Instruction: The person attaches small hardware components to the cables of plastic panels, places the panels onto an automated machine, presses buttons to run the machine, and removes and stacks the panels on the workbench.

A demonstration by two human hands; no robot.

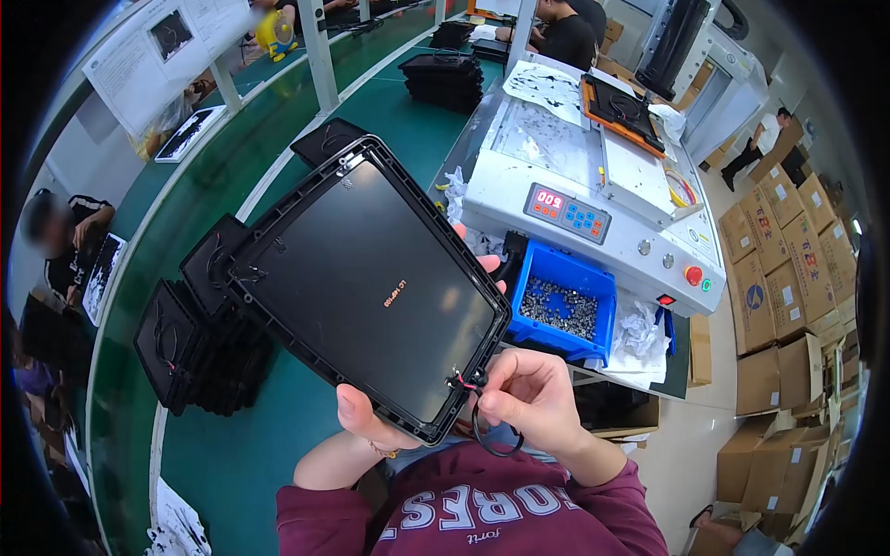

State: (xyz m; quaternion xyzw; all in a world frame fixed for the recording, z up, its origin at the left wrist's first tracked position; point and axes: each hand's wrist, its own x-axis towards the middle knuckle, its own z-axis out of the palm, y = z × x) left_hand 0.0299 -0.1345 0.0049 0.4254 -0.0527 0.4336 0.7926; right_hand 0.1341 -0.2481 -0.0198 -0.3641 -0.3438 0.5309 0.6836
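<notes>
While my left hand grips the black panel before my torso | panel's long axis: far-left to near-right | right hand, nearer the cable end, pinches the black cable beside the panel's near edge.

Bright indoor light; glare on black panel; fisheye-bent, dark edges.

The left hand is spread wide, its palm mostly hidden; the thumb points up and forward, and the fingertips show well apart from it, farther forward. The right hand is bent inward, thumb and index finger nearly meeting in a pinch, the other fingers curled. Both forearms are partly bare, angled inward from the sides.
</notes>
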